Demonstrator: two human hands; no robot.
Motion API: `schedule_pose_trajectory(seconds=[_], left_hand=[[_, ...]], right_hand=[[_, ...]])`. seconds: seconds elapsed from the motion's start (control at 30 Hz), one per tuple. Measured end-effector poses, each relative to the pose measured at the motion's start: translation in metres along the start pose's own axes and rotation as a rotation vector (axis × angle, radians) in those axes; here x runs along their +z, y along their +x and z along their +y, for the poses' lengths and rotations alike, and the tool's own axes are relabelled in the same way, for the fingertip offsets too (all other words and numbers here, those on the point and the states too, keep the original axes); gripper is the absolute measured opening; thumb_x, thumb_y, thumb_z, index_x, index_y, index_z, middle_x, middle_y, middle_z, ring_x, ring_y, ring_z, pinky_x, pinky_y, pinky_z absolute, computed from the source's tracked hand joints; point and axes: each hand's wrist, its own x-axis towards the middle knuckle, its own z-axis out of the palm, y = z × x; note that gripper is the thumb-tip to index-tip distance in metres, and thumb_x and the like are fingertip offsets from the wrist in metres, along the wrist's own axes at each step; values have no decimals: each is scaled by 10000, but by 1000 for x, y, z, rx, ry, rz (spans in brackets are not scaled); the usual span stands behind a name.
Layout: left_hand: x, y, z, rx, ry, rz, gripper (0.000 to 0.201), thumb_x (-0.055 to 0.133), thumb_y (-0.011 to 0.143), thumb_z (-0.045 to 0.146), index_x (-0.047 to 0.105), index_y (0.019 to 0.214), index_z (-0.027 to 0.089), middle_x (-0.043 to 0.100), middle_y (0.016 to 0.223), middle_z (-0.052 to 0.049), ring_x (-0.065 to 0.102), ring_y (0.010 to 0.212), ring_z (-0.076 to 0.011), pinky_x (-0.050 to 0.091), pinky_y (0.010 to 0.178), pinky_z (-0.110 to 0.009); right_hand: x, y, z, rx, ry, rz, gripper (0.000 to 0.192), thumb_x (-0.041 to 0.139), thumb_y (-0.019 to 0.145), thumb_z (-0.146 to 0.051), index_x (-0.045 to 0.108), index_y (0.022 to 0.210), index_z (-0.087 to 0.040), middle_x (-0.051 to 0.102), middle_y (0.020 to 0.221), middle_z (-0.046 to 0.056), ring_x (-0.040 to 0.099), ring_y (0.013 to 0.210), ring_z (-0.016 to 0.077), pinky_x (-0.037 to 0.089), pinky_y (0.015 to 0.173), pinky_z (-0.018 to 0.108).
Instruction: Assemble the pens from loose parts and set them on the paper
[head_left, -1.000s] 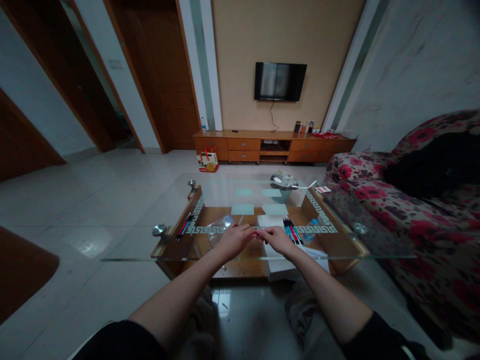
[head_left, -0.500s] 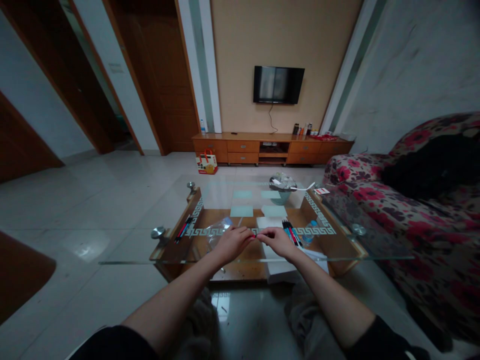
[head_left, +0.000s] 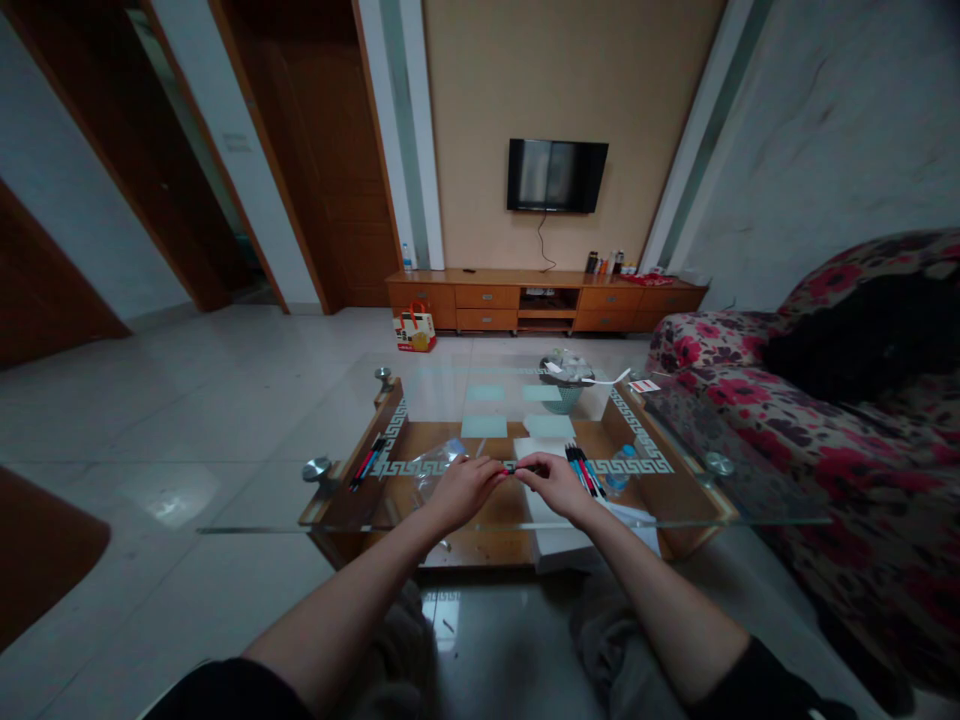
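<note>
Over the near part of the glass table, my left hand [head_left: 471, 488] and my right hand [head_left: 555, 482] meet almost fingertip to fingertip. A small pen [head_left: 511, 471], red on the left and black on the right, runs between them. My left fingers are closed round its red part, and my right thumb and fingers pinch the black end. Most of the pen is hidden by the fingers. Beyond my right hand lies a row of pens [head_left: 585, 470] in black, red and blue. Another few pens [head_left: 367, 462] lie at the table's left side.
The glass table top [head_left: 255, 522] has a wooden frame below. A clear plastic bag [head_left: 433, 465] is left of my hands; a white box [head_left: 559, 545] and a bottle [head_left: 621, 468] are to the right. Beyond stand a waste basket [head_left: 562, 400] and a flowered sofa [head_left: 720, 375].
A black part of the pen now shows between my fingertips, where only a small red bit showed before. My right fingertips have shifted slightly. The camera view has tilted up a little.
</note>
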Motion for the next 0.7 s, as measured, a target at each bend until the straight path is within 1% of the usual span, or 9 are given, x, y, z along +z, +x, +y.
schedule_pose_trajectory(seconds=[0.13, 0.23, 0.37, 0.5, 0.57, 0.7], left_hand=[[-3, -2, -1, -15, -13, 3, 241, 414, 976, 333, 619, 1064, 240, 658, 949, -27, 607, 860, -159, 413, 817, -298], [-4, -4, -2, -25, -19, 6, 234, 442, 960, 305, 603, 1126, 263, 657, 978, -28, 608, 881, -165, 417, 816, -299], [-3, -6, -3, -24, -30, 3, 317, 424, 960, 271, 539, 1256, 292, 654, 1062, -35, 609, 941, -175, 418, 850, -314], [-2, -6, -4, -24, -36, 7, 330, 407, 965, 248, 542, 1263, 290, 656, 1056, -36, 612, 936, -169, 414, 857, -311], [-2, -6, -5, -31, -37, 7, 317, 415, 962, 253, 554, 1246, 284, 660, 1043, -36, 615, 925, -170, 413, 855, -313], [-3, -6, -4, -57, -39, 11, 290, 416, 964, 268, 566, 1212, 273, 663, 1063, -34, 621, 923, -175, 417, 837, -312]], right_hand=[[-2, -2, 1, 18, 23, 11, 333, 679, 733, -413, 702, 946, -158, 682, 827, 45, 558, 626, 130, 453, 593, 262], [-4, -5, 0, 31, 62, 20, 351, 660, 745, -411, 699, 995, -167, 679, 849, 45, 551, 622, 124, 450, 576, 257], [-5, -6, -6, 103, 120, 48, 394, 652, 744, -426, 694, 1034, -163, 655, 776, 40, 534, 611, 124, 406, 513, 235], [-4, -5, -9, 152, 194, 79, 401, 670, 726, -422, 680, 1036, -167, 625, 740, 20, 516, 590, 115, 382, 494, 226], [-5, -4, -8, 169, 231, 113, 400, 681, 715, -409, 661, 1039, -176, 617, 766, 16, 523, 595, 112, 383, 494, 220], [-9, -3, 0, 228, 289, 235, 437, 709, 678, -400, 595, 1043, -188, 621, 833, 22, 541, 596, 108, 383, 484, 206]])
